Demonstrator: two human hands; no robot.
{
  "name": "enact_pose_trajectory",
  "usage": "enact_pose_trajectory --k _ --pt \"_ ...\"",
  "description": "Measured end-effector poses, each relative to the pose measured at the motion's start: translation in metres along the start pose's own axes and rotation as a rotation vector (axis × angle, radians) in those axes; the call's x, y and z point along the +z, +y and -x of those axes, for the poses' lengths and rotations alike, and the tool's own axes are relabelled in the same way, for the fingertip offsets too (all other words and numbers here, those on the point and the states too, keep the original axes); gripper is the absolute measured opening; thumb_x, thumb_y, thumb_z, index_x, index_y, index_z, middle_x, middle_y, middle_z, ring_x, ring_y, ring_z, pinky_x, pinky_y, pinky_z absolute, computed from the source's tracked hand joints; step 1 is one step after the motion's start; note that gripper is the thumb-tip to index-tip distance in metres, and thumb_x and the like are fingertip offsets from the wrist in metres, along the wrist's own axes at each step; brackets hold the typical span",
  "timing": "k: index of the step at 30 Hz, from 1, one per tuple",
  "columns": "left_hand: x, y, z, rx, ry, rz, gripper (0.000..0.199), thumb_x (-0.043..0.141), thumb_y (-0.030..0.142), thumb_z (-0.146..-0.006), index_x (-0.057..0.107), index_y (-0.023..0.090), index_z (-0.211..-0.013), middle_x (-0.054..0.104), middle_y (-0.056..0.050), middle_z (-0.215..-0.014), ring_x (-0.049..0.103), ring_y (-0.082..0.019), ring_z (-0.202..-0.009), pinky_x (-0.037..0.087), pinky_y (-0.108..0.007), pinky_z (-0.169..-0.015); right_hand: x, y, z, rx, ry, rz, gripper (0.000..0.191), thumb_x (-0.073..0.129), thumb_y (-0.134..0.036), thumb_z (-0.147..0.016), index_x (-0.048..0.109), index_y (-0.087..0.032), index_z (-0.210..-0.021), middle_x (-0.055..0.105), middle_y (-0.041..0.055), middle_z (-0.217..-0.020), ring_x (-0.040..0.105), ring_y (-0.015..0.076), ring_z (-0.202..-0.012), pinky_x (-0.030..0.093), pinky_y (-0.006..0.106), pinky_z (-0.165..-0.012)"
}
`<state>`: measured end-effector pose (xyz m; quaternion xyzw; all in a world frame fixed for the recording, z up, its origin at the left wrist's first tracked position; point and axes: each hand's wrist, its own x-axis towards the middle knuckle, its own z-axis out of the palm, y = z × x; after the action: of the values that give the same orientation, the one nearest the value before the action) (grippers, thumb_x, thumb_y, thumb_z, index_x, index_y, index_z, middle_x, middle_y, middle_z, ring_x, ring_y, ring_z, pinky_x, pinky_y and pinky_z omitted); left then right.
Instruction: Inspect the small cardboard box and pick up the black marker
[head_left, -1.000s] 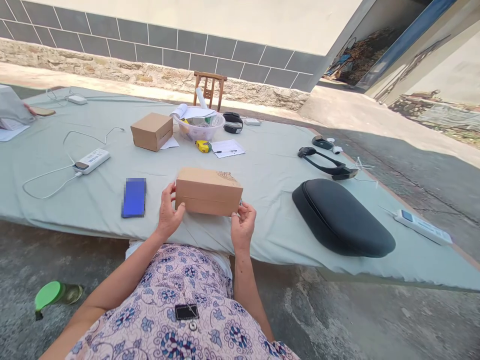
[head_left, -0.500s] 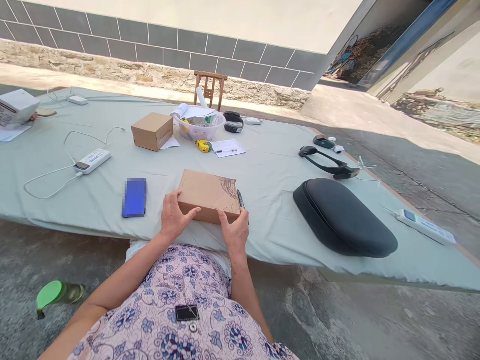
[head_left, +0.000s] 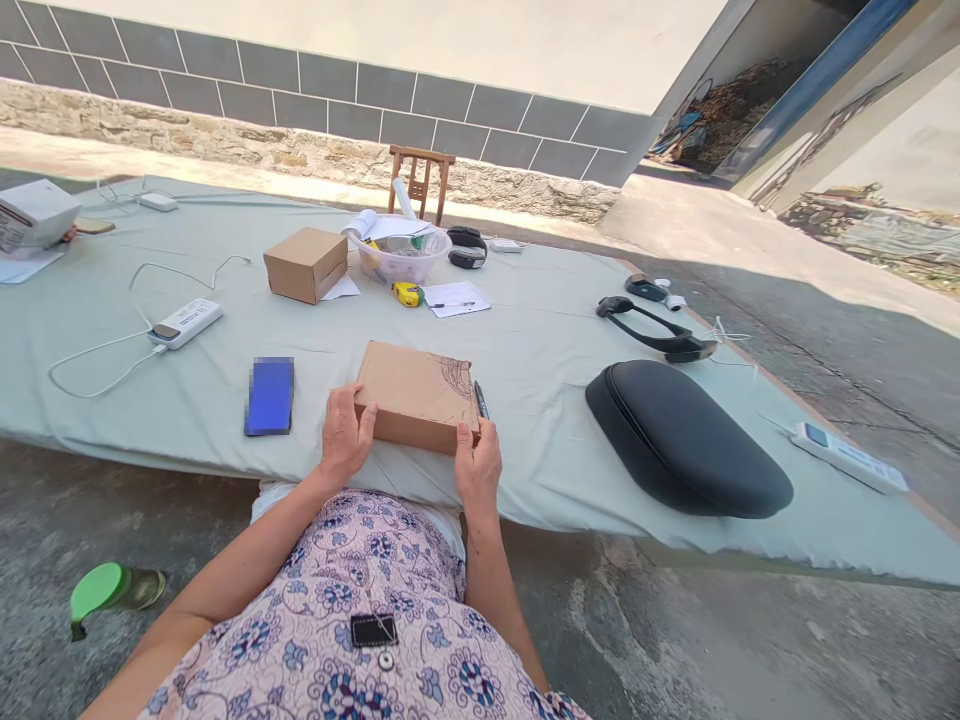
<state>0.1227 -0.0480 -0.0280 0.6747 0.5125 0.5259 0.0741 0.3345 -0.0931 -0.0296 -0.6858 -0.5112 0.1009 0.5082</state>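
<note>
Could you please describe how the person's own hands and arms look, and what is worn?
The left hand and right hand wear no gloves. The forearms are bare, with no watch visible. The garment is pale pinkish with blue flowers, bearing a black rectangular patch.

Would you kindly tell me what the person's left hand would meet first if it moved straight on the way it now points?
The left hand would most likely meet the near cardboard box first; it already touches that box's near left corner, though exact finger depth is hard to judge.
</note>
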Motion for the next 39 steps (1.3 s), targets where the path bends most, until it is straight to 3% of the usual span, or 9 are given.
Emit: enact_pose_trajectory --k 4,8,11,17,22,24,30,35,39 --pt "0.001 0.002 0.0 -0.025 0.0 -0.023 0.033 0.05 0.037 -0.097 0.05 0.02 -0.125 0.058 -0.013 -0.115 0.056 -0.028 -0.111 0.049 -0.046 -0.095 0.002 -0.005 0.001 0.041 -0.012 -0.015 0.055 0.038 -0.071 -0.091 0.054 -0.02 -0.103 0.064 0.0103 -0.097 0.06 0.0245 -0.088 0.048 0.038 -0.08" --pt "0.005 0.01 -0.001 -0.097 -0.002 -0.113 0.063 0.068 0.058 -0.082 0.047 0.019 -0.126 0.056 -0.015 -0.118 0.056 -0.033 -0.112 0.052 -0.049 -0.089 0.011 -0.015 0.005 0.109 0.042 0.103 0.079 0.054 -0.084 -0.074 0.052 -0.017 -0.114 0.063 0.0188 -0.111 0.061 0.0345 -0.105 0.049 0.043 -0.083" --pt "0.007 0.014 -0.002 -0.124 0.007 -0.132 0.072 0.073 0.063 -0.075 0.047 0.02 -0.126 0.056 -0.014 -0.116 0.056 -0.034 -0.11 0.052 -0.051 -0.089 0.016 -0.018 0.007 0.111 0.058 0.121 0.08 0.056 -0.085 -0.072 0.052 -0.017 -0.115 0.063 0.0184 -0.111 0.062 0.0359 -0.107 0.05 0.043 -0.084" --pt "0.005 0.012 0.001 -0.091 0.061 -0.061 0.064 0.075 0.054 -0.077 0.047 0.021 -0.124 0.055 -0.011 -0.116 0.056 -0.031 -0.11 0.05 -0.049 -0.093 0.013 -0.012 0.009 0.068 0.052 0.04 0.074 0.049 -0.081 -0.08 0.051 -0.017 -0.117 0.064 0.0195 -0.115 0.06 0.0346 -0.112 0.049 0.044 -0.089" --pt "0.003 0.004 0.004 -0.066 0.081 0.047 0.037 0.067 0.039 -0.087 0.05 0.022 -0.114 0.058 -0.007 -0.106 0.06 -0.024 -0.102 0.052 -0.042 -0.091 0.006 -0.012 0.006 0.105 0.015 -0.106 0.057 0.053 -0.068 -0.085 0.052 -0.019 -0.115 0.068 0.0151 -0.114 0.063 0.0279 -0.105 0.05 0.041 -0.09" --pt "0.003 0.002 0.004 -0.086 0.061 0.073 0.035 0.066 0.036 -0.088 0.05 0.023 -0.116 0.059 -0.007 -0.107 0.061 -0.023 -0.102 0.053 -0.04 -0.091 0.005 -0.012 0.004 0.136 -0.015 -0.162 0.053 0.058 -0.063 -0.083 0.053 -0.021 -0.114 0.068 0.0129 -0.114 0.064 0.0265 -0.104 0.05 0.04 -0.089" --pt "-0.002 -0.004 -0.001 -0.173 -0.045 0.078 0.076 0.072 0.041 -0.081 0.037 0.022 -0.146 0.061 -0.009 -0.11 0.063 -0.023 -0.098 0.055 -0.039 -0.084 0.0 -0.001 0.001 0.21 -0.08 -0.254 0.052 0.069 -0.053 -0.077 0.053 -0.021 -0.115 0.069 0.0113 -0.117 0.065 0.0249 -0.104 0.05 0.04 -0.092" --pt "-0.003 -0.009 -0.001 -0.232 -0.182 0.116 0.048 0.062 0.038 -0.086 0.054 0.019 -0.13 0.062 -0.01 -0.107 0.062 -0.022 -0.092 0.056 -0.038 -0.077 -0.004 0.012 0.002 0.209 -0.163 -0.072 0.046 0.067 -0.045 -0.075 0.055 -0.02 -0.111 0.07 0.0113 -0.111 0.066 0.0278 -0.101 0.05 0.042 -0.088" --pt "-0.004 -0.009 0.0 -0.312 -0.326 0.101 0.045 0.061 0.028 -0.083 0.054 0.018 -0.126 0.064 -0.01 -0.105 0.062 -0.026 -0.098 0.055 -0.042 -0.08 -0.008 0.016 0.004 0.189 -0.213 0.064 0.04 0.064 -0.049 -0.077 0.058 -0.019 -0.103 0.07 0.0113 -0.101 0.066 0.0296 -0.094 0.051 0.043 -0.082"
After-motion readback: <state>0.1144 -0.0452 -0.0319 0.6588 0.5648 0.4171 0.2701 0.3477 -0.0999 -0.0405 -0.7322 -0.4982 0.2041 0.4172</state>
